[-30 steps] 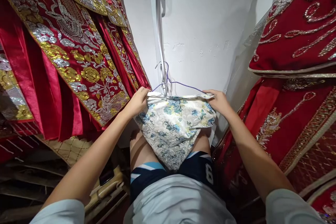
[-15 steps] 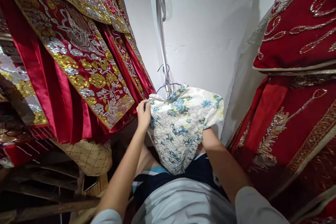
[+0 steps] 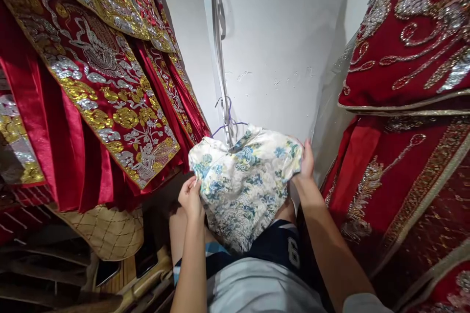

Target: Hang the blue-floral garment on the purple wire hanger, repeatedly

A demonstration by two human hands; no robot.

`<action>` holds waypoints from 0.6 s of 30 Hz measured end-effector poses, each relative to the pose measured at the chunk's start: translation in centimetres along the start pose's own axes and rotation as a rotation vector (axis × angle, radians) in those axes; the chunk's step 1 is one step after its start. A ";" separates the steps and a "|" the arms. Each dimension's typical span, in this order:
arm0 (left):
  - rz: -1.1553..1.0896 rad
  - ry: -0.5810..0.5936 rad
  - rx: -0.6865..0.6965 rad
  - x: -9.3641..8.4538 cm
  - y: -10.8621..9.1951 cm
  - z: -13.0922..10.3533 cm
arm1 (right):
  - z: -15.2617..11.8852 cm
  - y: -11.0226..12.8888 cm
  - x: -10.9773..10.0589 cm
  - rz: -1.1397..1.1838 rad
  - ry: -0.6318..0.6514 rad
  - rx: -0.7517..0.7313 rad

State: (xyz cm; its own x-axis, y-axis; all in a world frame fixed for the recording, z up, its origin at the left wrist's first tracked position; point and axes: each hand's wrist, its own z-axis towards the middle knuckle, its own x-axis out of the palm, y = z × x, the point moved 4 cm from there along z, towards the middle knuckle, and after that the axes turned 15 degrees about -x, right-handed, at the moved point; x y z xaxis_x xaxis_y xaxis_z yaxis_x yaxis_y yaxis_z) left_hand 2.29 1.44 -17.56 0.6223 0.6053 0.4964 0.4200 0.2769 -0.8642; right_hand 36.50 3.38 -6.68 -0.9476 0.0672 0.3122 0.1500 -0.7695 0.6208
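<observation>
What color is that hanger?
The hanger is purple; its hook and part of its shoulders show in the head view.

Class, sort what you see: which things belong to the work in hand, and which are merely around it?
In hand:
floral top: left hand gripping one sleeve, right hand touching the other
purple hanger: in its neckline

Around it:
sequined red garment
beaded red garment
tan quilted cloth

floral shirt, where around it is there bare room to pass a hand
Above the floral shirt, before the white wall, between the upright pole and the beaded red garment, looks open. It is crowded left, where the sequined garment hangs near the left hand, and below, against the navy shorts.
</observation>
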 end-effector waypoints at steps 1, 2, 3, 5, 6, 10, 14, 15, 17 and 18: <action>0.017 0.001 -0.015 -0.2 0.6 -0.4 | 0.2 0.8 0.0 -0.008 0.044 0.007; 0.036 0.009 -0.029 -0.2 1.1 -0.6 | 0.2 1.5 0.1 -0.031 0.103 0.014; 0.051 0.023 -0.038 -0.1 1.4 -0.8 | 0.2 2.2 0.1 -0.070 0.163 0.021; 0.067 0.077 -0.044 0.3 1.4 -1.1 | 0.0 3.0 0.3 -0.170 0.277 0.036; 0.076 0.110 -0.038 0.6 1.2 -1.1 | -0.1 3.1 0.5 -0.204 0.316 0.047; 0.210 0.172 0.079 1.7 -0.6 -1.8 | 0.3 1.8 1.6 -0.100 0.171 0.082; 0.494 0.127 0.514 3.1 -5.4 -4.1 | 2.1 0.6 2.2 0.059 -0.080 0.115; 0.568 0.112 0.659 3.7 -7.0 -5.0 | 2.6 0.7 2.2 0.081 -0.123 0.106; 0.705 0.101 0.901 5.1 -10.2 -6.5 | 2.9 1.8 1.7 0.107 -0.207 0.072; 0.770 0.113 0.984 5.9 -11.5 -7.1 | 2.6 2.6 1.3 0.110 -0.240 0.055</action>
State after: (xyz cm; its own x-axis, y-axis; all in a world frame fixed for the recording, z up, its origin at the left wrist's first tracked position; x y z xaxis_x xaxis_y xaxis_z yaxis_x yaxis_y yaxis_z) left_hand 5.83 -3.47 -4.06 0.5598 0.8037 -0.2014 -0.7176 0.3487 -0.6029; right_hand 36.40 3.07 -2.79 -0.8317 0.1385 0.5377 0.2698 -0.7456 0.6093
